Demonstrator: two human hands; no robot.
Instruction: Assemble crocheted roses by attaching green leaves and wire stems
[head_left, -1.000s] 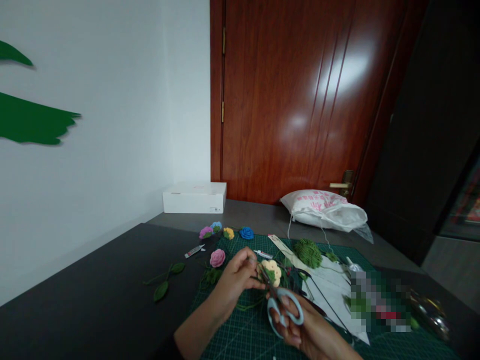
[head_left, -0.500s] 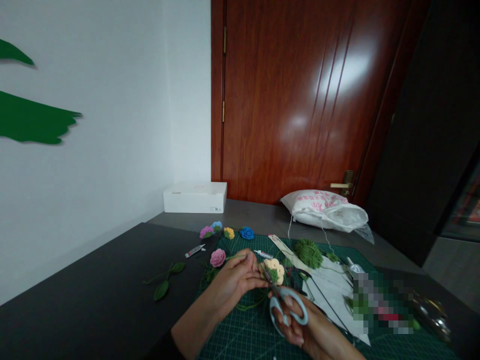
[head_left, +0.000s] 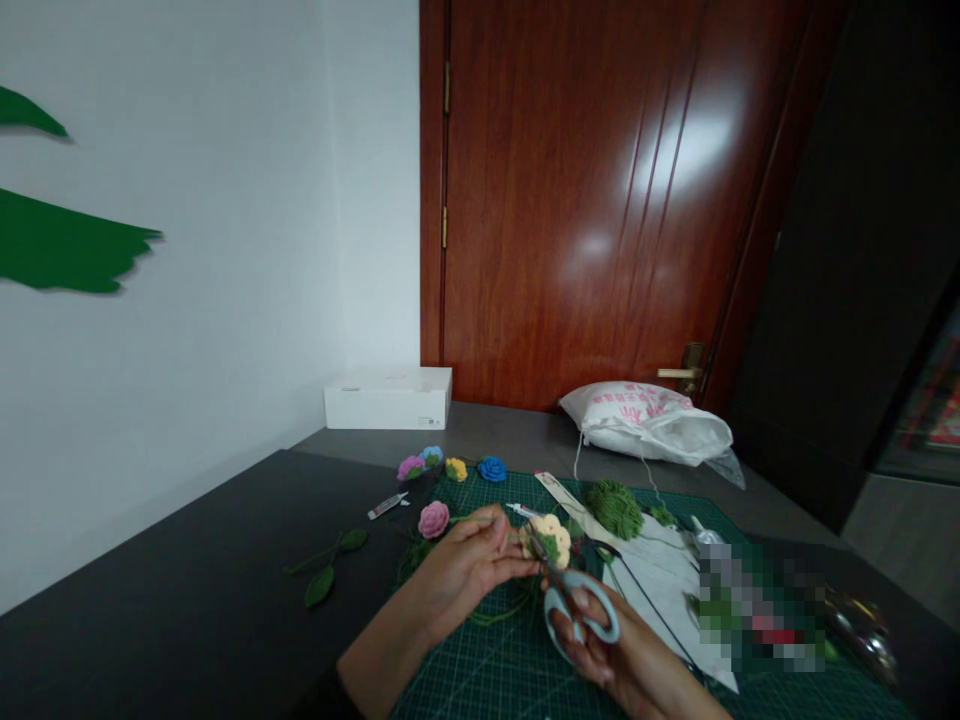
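My right hand (head_left: 592, 640) has its fingers through the light-blue handles of a pair of scissors (head_left: 598, 606). The blades point up and left, over the green centre of a cream crocheted flower (head_left: 557, 545). My left hand (head_left: 480, 550) is closed, its thumb and forefinger pinched together and its other fingertips at the flower's left side, holding it. Whatever thin strand lies at the blade tips is too small to make out. Green yarn strands (head_left: 499, 615) lie on the mat below my left hand.
A green cutting mat (head_left: 480, 680) covers the table's middle. Finished crocheted flowers, including a pink one (head_left: 433, 519) and a blue one (head_left: 493, 469), lie beyond. Green leaves (head_left: 320, 587) lie left; a yarn ball (head_left: 613, 509), white paper (head_left: 664, 575) and white bag (head_left: 637, 420) stand right.
The scissors and my right hand have shifted very slightly to the right. My left hand stays at the cream flower, and the whole view has drifted a little.
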